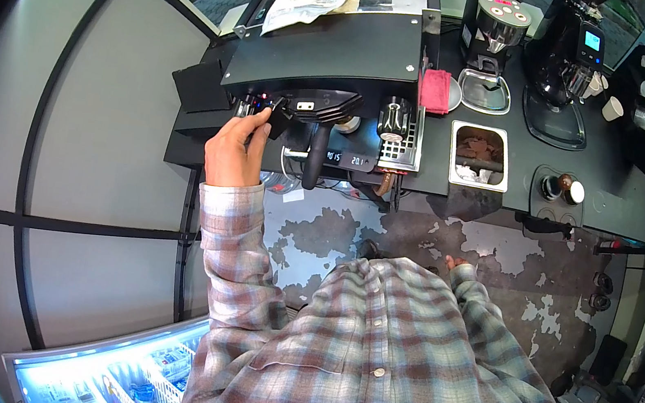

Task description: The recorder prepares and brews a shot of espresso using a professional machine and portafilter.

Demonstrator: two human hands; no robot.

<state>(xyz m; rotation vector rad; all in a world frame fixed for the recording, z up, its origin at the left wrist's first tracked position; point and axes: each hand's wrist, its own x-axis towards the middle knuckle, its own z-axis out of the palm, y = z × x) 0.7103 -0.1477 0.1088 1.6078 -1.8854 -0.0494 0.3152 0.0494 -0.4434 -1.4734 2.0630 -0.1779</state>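
Note:
My left hand [238,146] reaches up to the front of a black espresso machine [331,48]. Its thumb and index finger pinch a small black lever [278,106] at the left of the group head [320,107]. Below the group head, a portafilter's black handle [317,157] points toward me. A scale with a lit display [358,161] lies under it, mostly hidden. To the right, a shiny metal cup [394,119] is at the drip tray [401,151]. My right hand [457,262] hangs low beside my body, away from the counter, only partly seen.
Two coffee grinders [499,25] [565,56] stand on the counter's right. Nearer are a pink cloth [435,91], a steel knock box [476,183] with spent coffee and a tamping mat [550,207] with tools. A lit display fridge [107,369] is at lower left.

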